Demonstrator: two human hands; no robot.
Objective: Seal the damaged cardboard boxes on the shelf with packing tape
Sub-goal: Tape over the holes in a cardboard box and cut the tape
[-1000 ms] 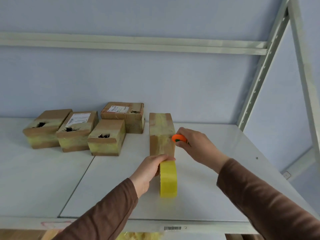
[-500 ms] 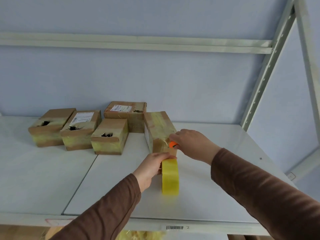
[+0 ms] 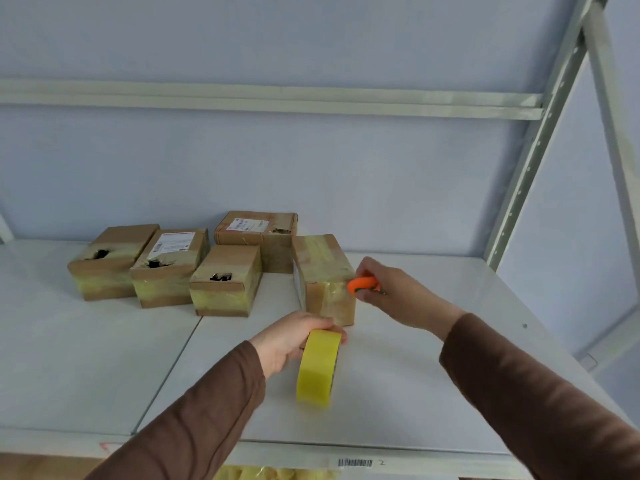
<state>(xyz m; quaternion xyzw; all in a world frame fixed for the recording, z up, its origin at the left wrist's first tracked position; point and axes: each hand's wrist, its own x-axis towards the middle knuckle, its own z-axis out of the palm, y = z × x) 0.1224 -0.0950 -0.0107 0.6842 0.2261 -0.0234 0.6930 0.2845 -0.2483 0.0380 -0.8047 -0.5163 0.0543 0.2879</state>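
Gripping the yellow tape roll [image 3: 317, 367] just in front of the taped box [image 3: 323, 277], the left hand [image 3: 289, 342] is curling over its top, while the right hand [image 3: 393, 292], nearer the box's front corner, is pinching an orange cutter [image 3: 363, 284] against it; roll standing on edge, pointing at the box

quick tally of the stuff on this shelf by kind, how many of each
Brown cardboard boxes: 5 (four grouped at the left, one by the hands)
Yellow packing tape roll: 1
Orange cutter: 1
Total: 7
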